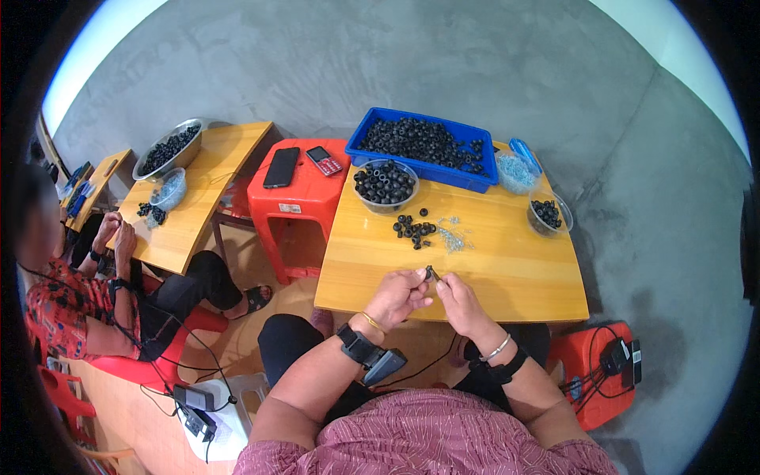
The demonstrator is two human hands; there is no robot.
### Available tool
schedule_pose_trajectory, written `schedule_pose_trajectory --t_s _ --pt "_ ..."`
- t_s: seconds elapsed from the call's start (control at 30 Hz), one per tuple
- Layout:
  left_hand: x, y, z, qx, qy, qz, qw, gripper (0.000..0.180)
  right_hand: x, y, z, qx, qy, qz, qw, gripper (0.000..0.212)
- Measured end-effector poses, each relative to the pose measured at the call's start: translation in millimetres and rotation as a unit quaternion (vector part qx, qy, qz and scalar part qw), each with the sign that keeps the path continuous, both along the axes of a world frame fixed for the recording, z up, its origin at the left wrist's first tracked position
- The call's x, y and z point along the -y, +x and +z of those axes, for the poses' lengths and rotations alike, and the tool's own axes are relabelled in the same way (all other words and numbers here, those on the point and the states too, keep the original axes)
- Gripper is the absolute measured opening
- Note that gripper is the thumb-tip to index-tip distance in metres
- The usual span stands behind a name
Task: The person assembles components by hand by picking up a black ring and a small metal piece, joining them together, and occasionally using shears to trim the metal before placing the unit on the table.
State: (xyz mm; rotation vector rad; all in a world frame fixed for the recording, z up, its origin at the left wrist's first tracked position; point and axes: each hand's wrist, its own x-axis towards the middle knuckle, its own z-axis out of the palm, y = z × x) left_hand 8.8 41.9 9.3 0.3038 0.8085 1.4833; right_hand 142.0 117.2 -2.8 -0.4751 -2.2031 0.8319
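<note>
Just above the front edge of the wooden table, both of my hands are closed in a pinch. Between the thumb and fingers of my left hand is a small black cylindrical part. The fingertips of my right hand meet it from the other side; what they hold is too small to make out. Beyond my hands lie a loose cluster of black ring-like parts and a scatter of small clear pieces.
At the back of the table stand a blue tray and a plastic bowl, both with black parts. Tubs of clear pieces and black parts are right. A red stool bears two phones. Another person works left.
</note>
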Motion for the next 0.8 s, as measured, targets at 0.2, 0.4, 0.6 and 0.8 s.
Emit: schedule_pose_trajectory --t_s 0.2,0.4,0.6,0.8 --pt "1.8 -1.1 -5.4 0.008 0.009 -0.038 0.999 0.021 10.8 10.8 29.7 0.082 -0.554 0.044 0.828 0.024" --pt "-3.6 7.2 -6.9 -0.156 0.023 0.025 0.987 0.016 7.3 14.8 32.2 0.054 -0.621 0.087 0.777 0.026" --pt "-6.8 12.7 -11.9 -0.151 0.065 0.059 0.985 0.013 -2.8 13.7 27.1 -0.011 -0.744 0.131 0.655 0.027" --pt "-9.3 10.9 -16.1 -0.161 0.049 0.072 0.983 0.012 -13.3 14.6 25.0 0.036 -0.653 0.086 0.752 0.027"
